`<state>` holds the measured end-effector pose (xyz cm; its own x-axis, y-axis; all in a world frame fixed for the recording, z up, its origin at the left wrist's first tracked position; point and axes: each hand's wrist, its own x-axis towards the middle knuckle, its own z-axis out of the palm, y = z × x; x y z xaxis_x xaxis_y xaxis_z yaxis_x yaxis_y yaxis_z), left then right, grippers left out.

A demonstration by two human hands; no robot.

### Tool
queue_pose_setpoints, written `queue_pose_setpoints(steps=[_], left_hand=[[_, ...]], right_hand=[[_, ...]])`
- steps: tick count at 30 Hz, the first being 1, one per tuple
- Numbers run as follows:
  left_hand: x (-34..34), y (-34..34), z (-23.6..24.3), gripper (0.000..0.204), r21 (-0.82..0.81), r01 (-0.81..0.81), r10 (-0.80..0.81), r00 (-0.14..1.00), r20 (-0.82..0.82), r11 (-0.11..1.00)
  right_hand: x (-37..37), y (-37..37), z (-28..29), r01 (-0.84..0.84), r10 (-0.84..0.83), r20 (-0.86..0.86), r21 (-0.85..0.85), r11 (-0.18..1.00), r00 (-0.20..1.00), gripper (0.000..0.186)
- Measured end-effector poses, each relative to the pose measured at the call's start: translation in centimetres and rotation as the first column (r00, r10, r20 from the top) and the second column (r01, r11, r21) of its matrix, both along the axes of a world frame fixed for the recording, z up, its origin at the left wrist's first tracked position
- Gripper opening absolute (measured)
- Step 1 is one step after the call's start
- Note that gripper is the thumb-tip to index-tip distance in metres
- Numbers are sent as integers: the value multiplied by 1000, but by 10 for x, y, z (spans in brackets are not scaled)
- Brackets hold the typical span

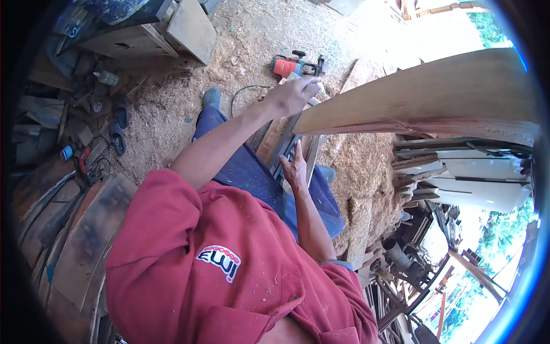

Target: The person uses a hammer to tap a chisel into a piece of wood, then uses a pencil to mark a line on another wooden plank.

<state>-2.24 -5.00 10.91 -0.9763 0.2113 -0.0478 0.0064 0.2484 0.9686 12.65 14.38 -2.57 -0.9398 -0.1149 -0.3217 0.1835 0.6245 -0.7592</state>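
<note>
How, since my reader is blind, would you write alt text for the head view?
A person in a red shirt has their blurred left hand and open right hand near the end of a large wooden board. Beyond is a red power tool with wood shavings around it.

My left forearm reaches up and to the right from a bent elbow, bare to the wrist. My left hand is turned with its back up, fingers pointing right and looking partly curled, though blur and angle hide how tightly they close. My right forearm rises steeply, leaning left, and my right hand sits below the left, well apart from it, fingers loosely spread and pointing upward.
</note>
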Motion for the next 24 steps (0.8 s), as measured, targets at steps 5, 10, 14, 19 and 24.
queue_pose_setpoints(steps=[5, 10, 14, 19, 24], left_hand=[[58, 5, -96, 43, -257, 154, -127, 985, 119, 954], [92, 15, -128, 48, -262, 246, -215, 967, 139, 933], [104, 23, -150, 59, -312, 166, -128, 982, 140, 935], [119, 31, -148, 74, -456, 238, -141, 961, 237, 857], [134, 30, -140, 88, -503, 450, -233, 870, 435, 738]], right_hand=[[-13, -3, -2, 125, -126, -4, -87, 988, 992, 92], [-19, -3, 4, 126, -124, 25, -94, 988, 992, 88], [-11, -1, -3, 100, -101, -9, -87, 991, 995, 85], [24, 14, -12, 8, 18, 249, -103, 995, 968, 91], [49, 15, 0, -162, 167, 131, -47, 986, 977, 106]])
